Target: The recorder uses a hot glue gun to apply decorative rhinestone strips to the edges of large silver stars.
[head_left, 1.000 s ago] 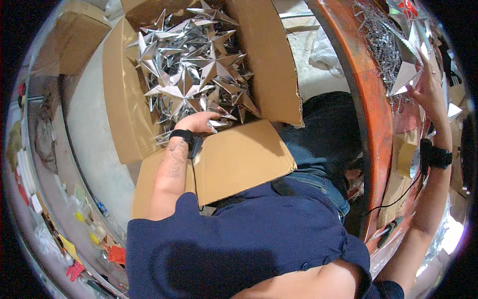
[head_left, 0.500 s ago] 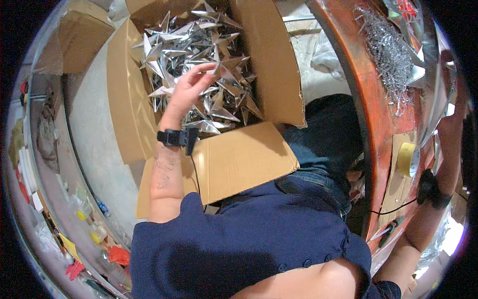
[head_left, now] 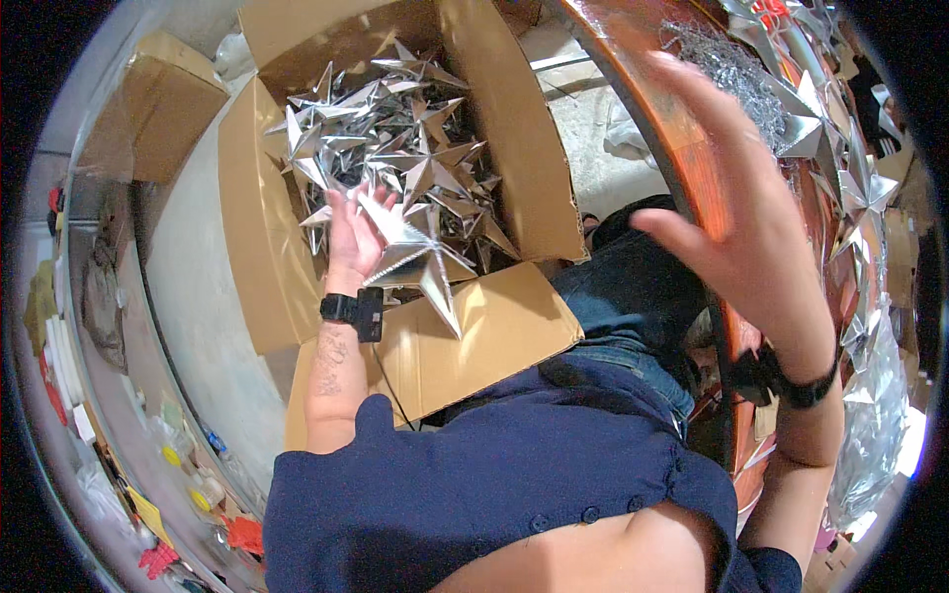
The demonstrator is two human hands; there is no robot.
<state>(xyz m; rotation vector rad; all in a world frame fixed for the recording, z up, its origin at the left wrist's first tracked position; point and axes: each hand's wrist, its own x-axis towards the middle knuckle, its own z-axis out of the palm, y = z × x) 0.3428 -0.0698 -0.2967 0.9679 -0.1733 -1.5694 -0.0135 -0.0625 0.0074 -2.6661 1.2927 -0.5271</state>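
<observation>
My left hand [head_left: 353, 237] is over the open cardboard box [head_left: 514, 119], its fingers around one arm of a silver star [head_left: 420, 247]. The star is raised toward me, with one point overlapping the near flap; part of it hides some of my fingers. Behind it, the box holds a heap of similar silver stars [head_left: 371, 119] with pointed arms. My right hand [head_left: 741, 198] hangs in the air beside the table edge, thumb and fingers apart, with nothing visible in it. Both wrists wear black bands with small devices.
On the right is the curved red-brown table [head_left: 692, 163], with a pile of silver tinsel [head_left: 727, 79] and more silver stars [head_left: 806, 119]. Clear plastic [head_left: 870, 435] lies at the right. Another cardboard box [head_left: 173, 109] stands far left; assorted items line the left side.
My right hand has come up and leftward from the far right side. My left hand has lowered slightly and turned, and a star now shows raised at its fingers.
</observation>
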